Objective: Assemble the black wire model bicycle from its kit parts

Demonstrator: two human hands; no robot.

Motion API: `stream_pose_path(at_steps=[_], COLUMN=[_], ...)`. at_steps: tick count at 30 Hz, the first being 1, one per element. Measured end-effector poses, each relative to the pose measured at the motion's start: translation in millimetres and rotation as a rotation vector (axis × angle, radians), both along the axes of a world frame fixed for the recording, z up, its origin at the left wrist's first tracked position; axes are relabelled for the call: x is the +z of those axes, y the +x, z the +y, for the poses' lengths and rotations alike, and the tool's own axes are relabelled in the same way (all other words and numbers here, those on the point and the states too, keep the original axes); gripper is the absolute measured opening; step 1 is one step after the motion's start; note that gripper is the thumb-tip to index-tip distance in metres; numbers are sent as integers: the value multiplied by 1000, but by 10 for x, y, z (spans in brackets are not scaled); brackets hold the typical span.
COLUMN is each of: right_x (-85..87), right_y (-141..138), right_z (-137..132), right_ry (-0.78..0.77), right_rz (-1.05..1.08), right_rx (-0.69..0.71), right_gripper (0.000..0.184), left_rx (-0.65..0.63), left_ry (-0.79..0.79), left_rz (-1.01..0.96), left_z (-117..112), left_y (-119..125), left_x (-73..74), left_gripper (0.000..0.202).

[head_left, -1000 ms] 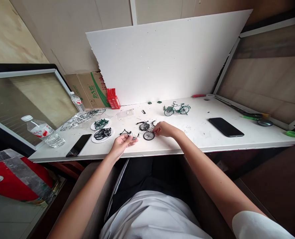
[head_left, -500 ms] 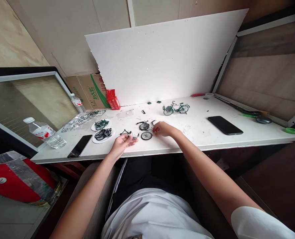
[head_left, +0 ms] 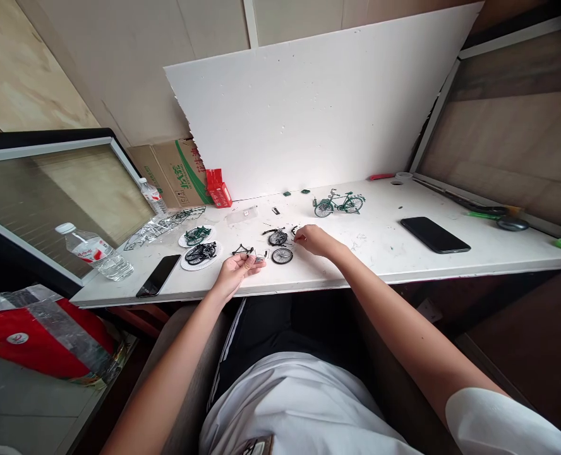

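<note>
My left hand [head_left: 233, 273] is closed in a pinch over the table's front part, on a small silvery model-bicycle part [head_left: 260, 258] whose exact kind is too small to tell. Just beyond its fingers lies a black bicycle frame piece [head_left: 243, 249]. My right hand [head_left: 313, 240] has its fingertips pressed together at the tabletop, beside a small curved black part [head_left: 294, 231]; whatever is between them is hidden. Between my hands lie a loose black spoked wheel [head_left: 282, 255] and, behind it, a black wheel assembly [head_left: 277, 237].
A built green model bicycle [head_left: 339, 203] stands behind my right hand. Two paper plates with green parts [head_left: 197, 236] and black wheels [head_left: 201, 253] lie left. Phones [head_left: 158, 275] [head_left: 434, 234] flank the work area. A water bottle [head_left: 95, 251] leans at the left edge.
The view has shifted slightly, so the table sits a little further right and higher. Both hands keep nearly the same places over the parts, still pinched.
</note>
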State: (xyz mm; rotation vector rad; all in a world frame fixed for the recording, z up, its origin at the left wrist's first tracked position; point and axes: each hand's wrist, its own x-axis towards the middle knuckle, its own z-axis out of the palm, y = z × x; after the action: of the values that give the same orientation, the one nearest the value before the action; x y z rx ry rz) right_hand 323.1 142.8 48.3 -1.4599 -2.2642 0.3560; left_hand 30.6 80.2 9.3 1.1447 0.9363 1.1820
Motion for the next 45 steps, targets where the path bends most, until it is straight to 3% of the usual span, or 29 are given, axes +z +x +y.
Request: stream_pose_path(at_steps=[7, 15, 18, 27, 37, 45], right_x=[-5, -135, -189, -372, -379, -414], right_y=[-154, -518, -653, -703, -720, -719], right_z=[-27, -191, -269, -257, -252, -224], right_ry=[80, 249, 294, 323, 296, 370], right_rz=[172, 402, 439, 455, 460, 414], right_rx=[6, 305, 352, 326, 296, 322], right_gripper=[24, 16, 14, 21, 24, 24], left_rx=[33, 105, 132, 110, 108, 170], left_ry=[14, 35, 46, 49, 47, 42], left_rz=[-29, -60, -70, -78, -57, -37], left_z=[7, 4, 19, 26, 22, -13], left_y=[15, 55, 67, 63, 71, 129], left_x=[-37, -47, -71, -77, -54, -24], left_gripper=[51, 49, 53, 50, 55, 56])
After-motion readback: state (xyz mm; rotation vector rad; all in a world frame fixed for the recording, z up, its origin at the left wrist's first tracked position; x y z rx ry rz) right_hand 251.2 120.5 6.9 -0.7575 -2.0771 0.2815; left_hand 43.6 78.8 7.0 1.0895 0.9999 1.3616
